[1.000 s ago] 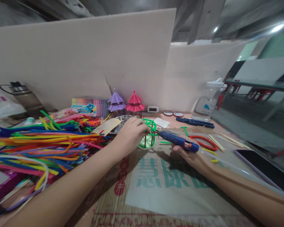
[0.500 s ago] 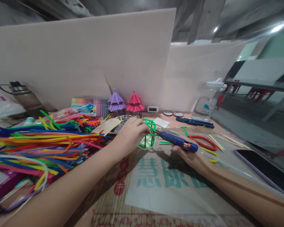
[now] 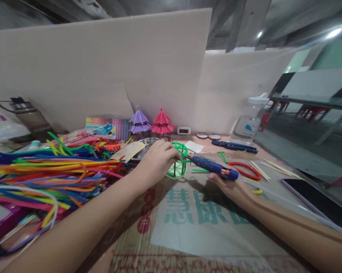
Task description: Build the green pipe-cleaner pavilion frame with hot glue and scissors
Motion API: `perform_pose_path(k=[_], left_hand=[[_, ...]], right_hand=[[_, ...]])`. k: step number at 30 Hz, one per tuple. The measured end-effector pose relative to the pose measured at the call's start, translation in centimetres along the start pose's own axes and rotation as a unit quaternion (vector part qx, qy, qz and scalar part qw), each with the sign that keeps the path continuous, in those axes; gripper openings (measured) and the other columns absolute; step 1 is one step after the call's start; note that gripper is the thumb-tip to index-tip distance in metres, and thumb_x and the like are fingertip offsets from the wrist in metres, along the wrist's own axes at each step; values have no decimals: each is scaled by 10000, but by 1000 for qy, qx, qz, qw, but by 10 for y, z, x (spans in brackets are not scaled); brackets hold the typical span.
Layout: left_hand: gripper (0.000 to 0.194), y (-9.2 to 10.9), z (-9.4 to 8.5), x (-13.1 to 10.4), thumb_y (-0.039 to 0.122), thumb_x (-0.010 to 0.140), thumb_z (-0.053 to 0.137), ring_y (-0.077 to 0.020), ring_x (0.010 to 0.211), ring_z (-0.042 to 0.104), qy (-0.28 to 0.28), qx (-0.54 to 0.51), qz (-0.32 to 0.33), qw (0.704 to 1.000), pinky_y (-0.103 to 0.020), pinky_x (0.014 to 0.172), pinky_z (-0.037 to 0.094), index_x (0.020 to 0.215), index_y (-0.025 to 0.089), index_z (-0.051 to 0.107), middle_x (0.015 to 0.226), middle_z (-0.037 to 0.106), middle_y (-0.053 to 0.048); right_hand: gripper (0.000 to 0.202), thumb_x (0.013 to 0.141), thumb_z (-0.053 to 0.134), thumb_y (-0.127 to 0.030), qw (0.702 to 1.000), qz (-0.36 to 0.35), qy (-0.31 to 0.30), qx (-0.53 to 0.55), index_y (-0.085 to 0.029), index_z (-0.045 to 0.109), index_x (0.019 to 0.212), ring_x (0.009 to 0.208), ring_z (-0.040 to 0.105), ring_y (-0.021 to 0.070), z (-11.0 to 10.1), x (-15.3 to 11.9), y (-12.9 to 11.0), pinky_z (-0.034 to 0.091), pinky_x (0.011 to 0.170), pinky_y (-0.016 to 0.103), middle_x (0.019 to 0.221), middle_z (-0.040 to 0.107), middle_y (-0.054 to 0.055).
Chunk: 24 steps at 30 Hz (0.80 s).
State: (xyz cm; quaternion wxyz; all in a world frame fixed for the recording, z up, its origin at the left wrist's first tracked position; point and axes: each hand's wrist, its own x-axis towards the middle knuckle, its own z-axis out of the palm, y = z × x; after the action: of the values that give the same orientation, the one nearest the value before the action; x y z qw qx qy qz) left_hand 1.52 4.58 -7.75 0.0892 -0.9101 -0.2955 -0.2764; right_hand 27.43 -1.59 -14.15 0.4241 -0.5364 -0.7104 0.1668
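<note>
Dozens of fuzzy craft stems (image 3: 65, 172) in mixed colours lie heaped at the far left of the worktop (image 3: 225, 138), in front of a dark bottle (image 3: 33, 119). Next along, a marker set (image 3: 101, 128) stands against the pale board (image 3: 102, 68), followed by a purple pagoda (image 3: 139, 121) and a red pagoda (image 3: 162, 120), both on thin dark legs. Nearer, the left hand (image 3: 159, 161) reaches in with curled fingers, thumb and fingertips pinching the upper ring of a small green frame (image 3: 179, 170); the exact contact is partly hidden by the knuckles.

That frame sits just right of those fingers, roughly upright: green ring above, pale green base below, slim dark posts between. Whether its base rests on the surface or is held slightly clear, I cannot tell. I would expect it to be very light, soft and grippy at the fuzzy ring, stiffer along the posts, and fragile at the joints. The ring's rim, close to a post, looks the best place for a gentle pinch; squeezing mid-post could rack it.

To its right, a blue glue gun (image 3: 213, 167) points its nozzle at the ring, though touching or merely close is unclear. The right hand (image 3: 222, 182) is wrapped around the grip, trigger finger out of sight. The gun is probably rigid and the heavier item, best kept by its handle, away from a possibly hot tip. Beyond lie an orange-red loop (image 3: 256, 176), pale sticks (image 3: 260, 171) and a phone (image 3: 316, 201).
</note>
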Motion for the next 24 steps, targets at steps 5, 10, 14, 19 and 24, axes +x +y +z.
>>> perform_pose_path(k=[5,10,14,19,24], left_hand=[[112,0,0,-1,170,927,574,-208,949,555,3,3,1,1000,-369,886,445,919,187,685,960,663,-60],[117,-1,1,-1,158,928,567,-209,949,550,6,7,7,1000,-369,877,442,921,186,680,954,658,-59],[128,-1,1,-1,148,928,558,-206,945,547,5,8,8,1000,-370,880,441,921,189,679,951,658,-57],[123,0,-1,0,154,928,563,-209,943,551,3,6,7,1000,-369,877,443,916,182,683,948,662,-61],[121,-1,0,-1,154,926,568,-209,943,550,2,6,1,1000,-365,874,442,912,183,684,958,665,-60]], right_hand=[[380,851,537,-588,1000,7,0,-2,-239,589,710,641,559,233,-1,1,-6,490,609,362,680,596,16],[357,847,540,-574,1000,11,11,-5,-244,608,729,635,565,242,2,-1,-1,491,583,361,668,596,15],[328,862,534,-550,1000,10,9,0,-253,623,755,668,590,259,5,-2,8,503,611,371,694,627,19],[356,851,537,-576,1000,10,0,6,-243,592,738,634,568,238,2,0,1,482,587,354,673,602,13],[376,835,546,-591,1000,8,7,15,-234,547,720,627,552,216,-1,2,-9,476,574,336,670,582,7]])
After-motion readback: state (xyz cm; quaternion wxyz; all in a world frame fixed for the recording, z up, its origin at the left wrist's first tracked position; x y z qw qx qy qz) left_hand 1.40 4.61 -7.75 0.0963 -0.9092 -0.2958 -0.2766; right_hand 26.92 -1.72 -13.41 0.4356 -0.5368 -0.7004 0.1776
